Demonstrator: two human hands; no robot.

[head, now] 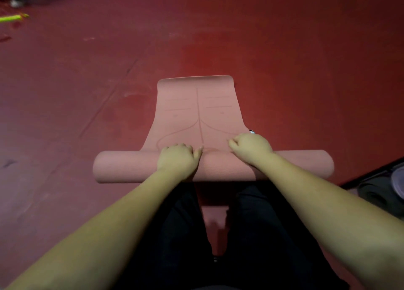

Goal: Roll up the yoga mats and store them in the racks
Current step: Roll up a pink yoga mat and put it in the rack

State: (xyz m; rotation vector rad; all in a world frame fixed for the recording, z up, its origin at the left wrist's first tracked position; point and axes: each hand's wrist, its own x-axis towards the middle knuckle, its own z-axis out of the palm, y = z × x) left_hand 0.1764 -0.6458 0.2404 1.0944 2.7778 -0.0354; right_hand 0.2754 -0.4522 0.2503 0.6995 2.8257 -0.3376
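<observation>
Both arms reached forward, left hand and right hand curled over the half-rolled pink mat, gripping its roll on the red floor.

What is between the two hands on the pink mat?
In the head view, only the rolled part of the pink mat shows between the left hand and the right hand. The mat's printed centre line runs down into that gap.
</observation>
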